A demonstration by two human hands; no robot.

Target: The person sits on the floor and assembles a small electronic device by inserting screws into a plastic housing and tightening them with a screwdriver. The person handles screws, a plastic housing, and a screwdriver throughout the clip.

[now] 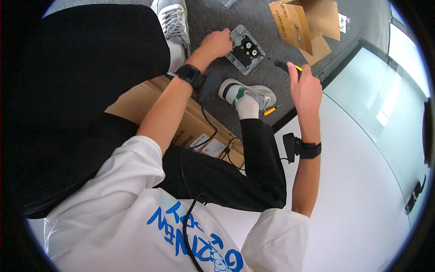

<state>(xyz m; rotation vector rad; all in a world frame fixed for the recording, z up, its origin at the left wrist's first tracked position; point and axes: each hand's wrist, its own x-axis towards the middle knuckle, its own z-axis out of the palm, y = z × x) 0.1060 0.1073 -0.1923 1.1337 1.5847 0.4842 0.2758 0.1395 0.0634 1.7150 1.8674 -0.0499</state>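
Note:
A grey, roughly square plastic housing (245,68) with a black perforated middle and two round white parts lies on the dark carpet. My left hand (218,44) is closed on its left edge, with the fingertips partly hidden. In my right hand (307,88) is a black-and-yellow screwdriver (282,65), gripped by its handle. Its thin shaft points left toward the right edge of the housing; whether the tip touches cannot be made out.
A second, yellow-handled screwdriver (270,110) lies beside my shoe (260,94). An open cardboard box (292,27) stands at the far right, by a glass panel (362,77). A large flat carton (181,124) lies under my legs. Cables hang from both wrist straps.

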